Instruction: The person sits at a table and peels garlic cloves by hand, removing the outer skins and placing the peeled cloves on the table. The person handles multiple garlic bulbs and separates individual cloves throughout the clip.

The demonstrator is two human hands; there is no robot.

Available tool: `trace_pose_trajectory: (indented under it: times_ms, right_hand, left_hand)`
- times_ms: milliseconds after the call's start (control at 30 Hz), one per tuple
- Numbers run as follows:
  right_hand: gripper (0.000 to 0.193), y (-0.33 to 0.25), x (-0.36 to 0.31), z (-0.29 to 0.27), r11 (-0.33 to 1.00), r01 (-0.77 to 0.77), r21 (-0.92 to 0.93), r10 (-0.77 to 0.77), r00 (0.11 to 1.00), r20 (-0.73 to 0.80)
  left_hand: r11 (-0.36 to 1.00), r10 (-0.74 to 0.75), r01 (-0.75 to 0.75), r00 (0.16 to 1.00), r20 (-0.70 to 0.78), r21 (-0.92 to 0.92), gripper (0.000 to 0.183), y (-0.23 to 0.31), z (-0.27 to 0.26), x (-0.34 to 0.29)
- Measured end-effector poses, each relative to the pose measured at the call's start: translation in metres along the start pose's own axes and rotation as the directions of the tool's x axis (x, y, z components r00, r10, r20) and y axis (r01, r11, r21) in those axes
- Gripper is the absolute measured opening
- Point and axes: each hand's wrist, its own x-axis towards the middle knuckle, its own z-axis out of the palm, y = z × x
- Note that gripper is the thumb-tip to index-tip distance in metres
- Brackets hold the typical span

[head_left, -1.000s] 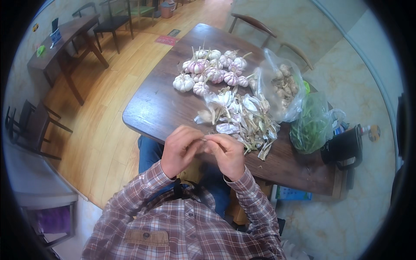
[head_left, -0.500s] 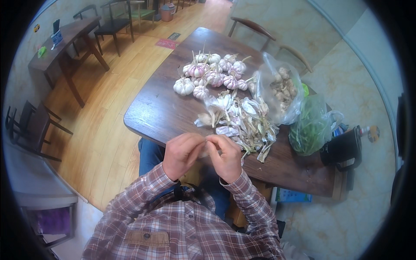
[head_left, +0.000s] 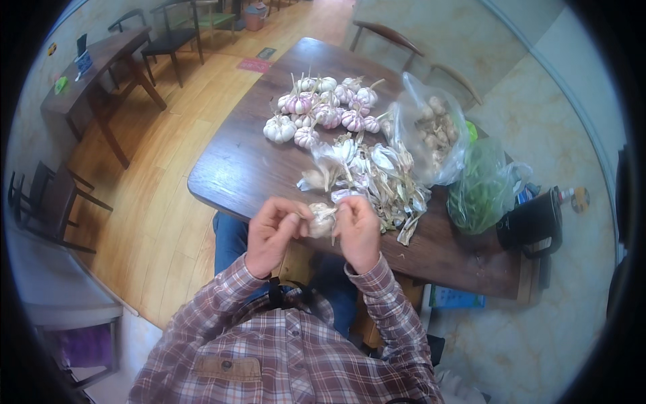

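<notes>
One garlic bulb (head_left: 322, 219) is pinched between both hands at the near edge of the dark wooden surface (head_left: 235, 168): it is gripped by the left hand (head_left: 274, 232) from one side and by the right hand (head_left: 356, 229) from the other. Just beyond, a heap of papery skins (head_left: 377, 178) is seen, with whole bulbs (head_left: 323, 108) farther back and a clear bag (head_left: 434, 131) beside them.

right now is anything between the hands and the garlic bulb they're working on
Nothing visible. The left hand and right hand both grip the garlic bulb directly, fingers touching it, held at the table's near edge beside the pile of peeled skins.
</notes>
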Motion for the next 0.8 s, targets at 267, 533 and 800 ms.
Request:
trace_pose_trajectory:
  times_ms: [267,533,800]
  right_hand:
    - [0.010,-0.023,0.013,-0.023,0.973,-0.020,0.229,0.035,0.997,-0.063]
    - [0.035,-0.055,0.011,-0.025,0.922,0.331,-0.203,-0.304,0.941,0.152]
    - [0.056,-0.062,-0.019,-0.010,0.992,0.125,-0.019,-0.110,0.928,0.355]
  left_hand:
    - [0.997,0.031,-0.042,0.986,-0.161,-0.065,0.008,0.024,-0.014,0.007]
    - [0.988,0.130,-0.128,0.992,-0.008,0.089,0.009,0.034,-0.011,0.010]
    - [0.994,0.110,-0.111,0.992,0.065,0.010,0.021,0.033,-0.009,0.008]
